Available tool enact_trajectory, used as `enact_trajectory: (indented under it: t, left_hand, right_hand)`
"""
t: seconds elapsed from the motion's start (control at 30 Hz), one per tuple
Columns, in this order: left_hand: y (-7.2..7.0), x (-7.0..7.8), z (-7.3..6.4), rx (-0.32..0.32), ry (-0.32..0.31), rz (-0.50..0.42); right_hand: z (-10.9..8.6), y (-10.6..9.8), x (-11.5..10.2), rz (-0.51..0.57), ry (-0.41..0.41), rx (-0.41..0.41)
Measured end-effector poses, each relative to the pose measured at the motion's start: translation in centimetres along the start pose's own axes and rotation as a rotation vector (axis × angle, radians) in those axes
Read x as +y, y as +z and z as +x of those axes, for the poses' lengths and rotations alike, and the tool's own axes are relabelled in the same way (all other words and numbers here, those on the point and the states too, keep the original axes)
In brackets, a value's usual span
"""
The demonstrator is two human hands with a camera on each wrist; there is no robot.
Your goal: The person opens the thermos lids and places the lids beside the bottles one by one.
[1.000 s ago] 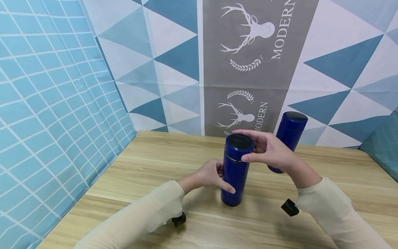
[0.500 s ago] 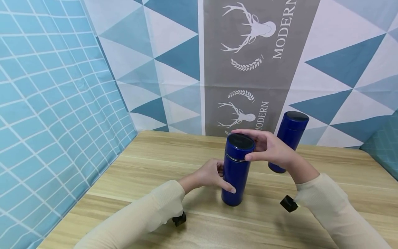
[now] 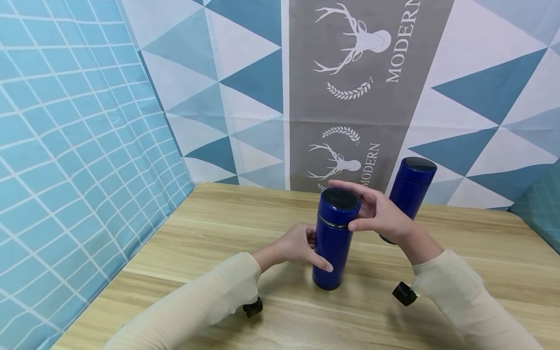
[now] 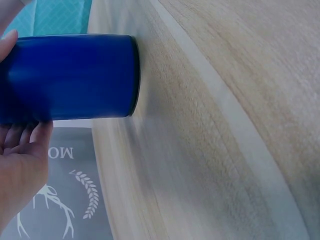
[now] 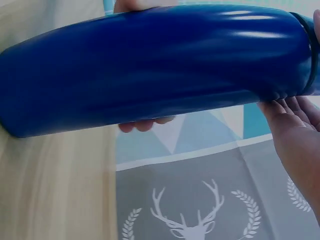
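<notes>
A dark blue thermos flask (image 3: 328,255) stands upright on the wooden table in the head view. My left hand (image 3: 297,243) grips its body from the left, with the thumb across the front. Around the blue lid (image 3: 339,201), which has a shiny black top, curl the thumb and fingers of my right hand (image 3: 378,214). A thin silvery ring shows at the seam under the lid. The flask's body fills much of the right wrist view, where the right hand (image 5: 297,130) holds the lid end. In the left wrist view the flask's base (image 4: 132,75) meets the table.
A second blue thermos flask (image 3: 411,187) stands behind my right hand, partly hidden by it. The wooden table (image 3: 210,223) runs back to a patterned wall cloth (image 3: 249,97). On the left hangs a light blue checked cloth (image 3: 65,146).
My right thumb has slid rightward around the lid, and the right wrist has shifted slightly left. The left hand and the flask stay almost where they were.
</notes>
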State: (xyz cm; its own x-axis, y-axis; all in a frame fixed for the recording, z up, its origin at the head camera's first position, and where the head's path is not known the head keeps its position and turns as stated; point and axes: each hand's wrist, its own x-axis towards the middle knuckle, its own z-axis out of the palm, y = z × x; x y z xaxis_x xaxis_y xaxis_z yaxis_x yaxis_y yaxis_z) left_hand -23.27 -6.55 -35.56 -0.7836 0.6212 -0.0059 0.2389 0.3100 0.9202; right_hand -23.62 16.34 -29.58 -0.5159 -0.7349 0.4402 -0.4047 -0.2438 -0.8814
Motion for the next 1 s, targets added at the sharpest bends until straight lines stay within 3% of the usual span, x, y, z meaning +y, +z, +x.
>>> enact_trajectory:
  t: [0.23, 0.4, 0.83, 1.0]
  left_hand:
    - [0.0, 0.05, 0.08, 0.001, 0.011, 0.003]
    - [0.06, 0.04, 0.02, -0.003, 0.022, -0.008]
    - [0.17, -0.09, 0.02, 0.004, 0.026, 0.003]
    - [0.15, -0.05, 0.04, 0.006, 0.023, 0.002]
  right_hand:
    - [-0.12, 0.54, 0.34, 0.064, -0.022, 0.065]
    - [-0.06, 0.45, 0.5, 0.061, -0.051, 0.064]
    - [0.33, 0.33, -0.11, 0.094, -0.017, 0.078]
    - [0.58, 0.41, -0.3, 0.137, -0.063, 0.092]
